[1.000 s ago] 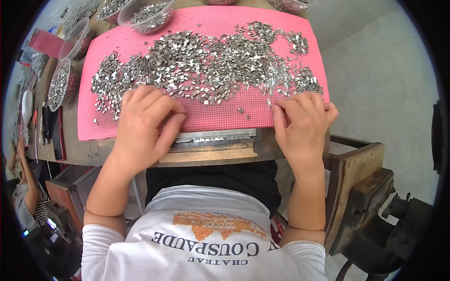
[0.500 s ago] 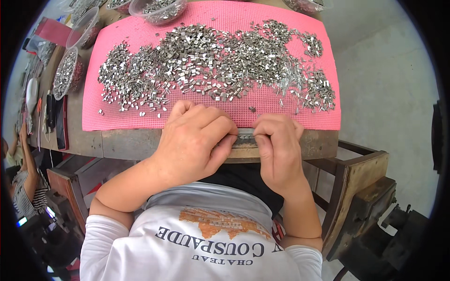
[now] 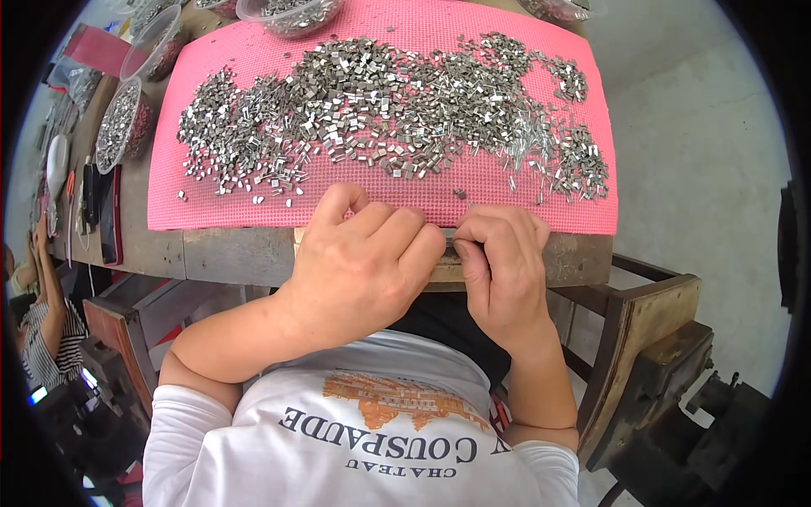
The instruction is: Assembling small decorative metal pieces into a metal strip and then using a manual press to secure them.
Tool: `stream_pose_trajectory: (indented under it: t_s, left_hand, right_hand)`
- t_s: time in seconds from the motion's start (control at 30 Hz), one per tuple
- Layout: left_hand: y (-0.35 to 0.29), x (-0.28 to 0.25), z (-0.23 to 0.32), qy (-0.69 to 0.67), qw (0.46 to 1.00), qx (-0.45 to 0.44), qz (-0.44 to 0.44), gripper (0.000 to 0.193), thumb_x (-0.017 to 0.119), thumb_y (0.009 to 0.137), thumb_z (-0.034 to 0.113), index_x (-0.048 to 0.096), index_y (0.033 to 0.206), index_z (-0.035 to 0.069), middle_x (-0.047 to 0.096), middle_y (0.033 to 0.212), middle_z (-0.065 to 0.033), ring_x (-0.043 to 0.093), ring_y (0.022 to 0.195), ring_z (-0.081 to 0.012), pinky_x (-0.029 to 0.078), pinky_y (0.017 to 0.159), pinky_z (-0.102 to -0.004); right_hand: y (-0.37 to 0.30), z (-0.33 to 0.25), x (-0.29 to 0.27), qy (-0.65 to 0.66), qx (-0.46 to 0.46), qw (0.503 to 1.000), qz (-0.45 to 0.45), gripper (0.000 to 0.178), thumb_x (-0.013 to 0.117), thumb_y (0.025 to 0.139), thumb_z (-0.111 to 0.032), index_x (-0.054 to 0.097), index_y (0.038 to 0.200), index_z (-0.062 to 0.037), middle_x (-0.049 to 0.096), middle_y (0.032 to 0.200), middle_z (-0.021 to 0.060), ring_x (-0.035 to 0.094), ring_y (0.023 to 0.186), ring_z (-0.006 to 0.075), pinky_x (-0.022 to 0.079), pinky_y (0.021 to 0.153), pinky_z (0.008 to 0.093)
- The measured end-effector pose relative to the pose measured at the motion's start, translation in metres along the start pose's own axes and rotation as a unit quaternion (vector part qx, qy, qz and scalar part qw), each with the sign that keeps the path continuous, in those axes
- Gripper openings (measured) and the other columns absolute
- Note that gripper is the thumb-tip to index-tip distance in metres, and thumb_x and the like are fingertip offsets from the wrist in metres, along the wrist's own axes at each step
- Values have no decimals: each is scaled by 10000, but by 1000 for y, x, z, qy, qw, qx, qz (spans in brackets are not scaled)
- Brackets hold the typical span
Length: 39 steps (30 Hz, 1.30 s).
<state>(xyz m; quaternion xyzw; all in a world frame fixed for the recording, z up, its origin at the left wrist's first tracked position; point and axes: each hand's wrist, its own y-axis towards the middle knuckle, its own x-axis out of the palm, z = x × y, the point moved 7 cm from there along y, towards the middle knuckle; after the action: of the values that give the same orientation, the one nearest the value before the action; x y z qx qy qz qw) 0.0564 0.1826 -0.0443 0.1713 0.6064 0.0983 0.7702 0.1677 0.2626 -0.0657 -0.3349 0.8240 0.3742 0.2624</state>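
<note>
My left hand [image 3: 359, 262] is closed at the table's front edge, fingers curled down and fingertips hidden behind its back. Close by on its right, my right hand [image 3: 505, 262] is closed too, thumb against the bent index finger. Only a short bit of a grey metal strip [image 3: 449, 240] shows in the narrow gap between them, lying along the wooden edge. What either hand pinches is hidden. Beyond both hands, a pink textured mat [image 3: 405, 188] carries a wide spread of small silvery metal pieces [image 3: 355, 93], with thin pin-like ones [image 3: 528, 148] toward the right.
Clear plastic tubs of metal pieces [image 3: 123, 127] stand left of the mat, another tub [image 3: 289, 19] at its far edge. A dark phone-like object [image 3: 111, 220] lies at left. A wooden frame [image 3: 646, 338] stands low at right. Another person's striped sleeve [image 3: 52, 338] shows far left.
My left hand has shifted right, closer to the right hand, and its thumb is now out of sight. It covers most of the strip that showed between the hands. The right hand has barely moved.
</note>
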Motion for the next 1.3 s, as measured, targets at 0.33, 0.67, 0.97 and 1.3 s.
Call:
stream_pose_trajectory:
  t_s: [0.33,0.67,0.97,1.3]
  left_hand:
    - [2,-3,-15,-115,990,-80,4,203,787,706,51,714,891,93,692,896,-45,640,765,-229,463,724,-367]
    - [14,-3,-40,-323,933,-133,-85,226,824,787,32,770,1003,-2,720,897,-108,688,787,-237,545,693,-339]
    - [82,21,-34,-172,984,37,-25,139,799,805,75,781,942,64,709,888,-92,697,804,-290,573,709,-373]
    - [104,44,-19,18,984,165,-59,90,775,748,179,769,834,153,655,829,17,655,850,-199,480,794,-359]
  right_hand:
    - [1,-7,-2,-39,-18,999,-16,232,734,815,-43,634,1022,-77,634,1037,53,628,948,240,368,895,398]
    - [4,-11,-22,-112,-79,989,55,208,778,772,-73,720,971,-57,705,1016,62,680,895,231,423,871,409]
    - [5,43,-45,-135,41,983,114,142,763,816,-39,719,941,-90,674,941,32,615,918,244,422,855,403]
    - [21,42,-35,-183,38,980,67,76,772,801,-79,749,873,-85,664,948,29,592,967,250,411,854,406]
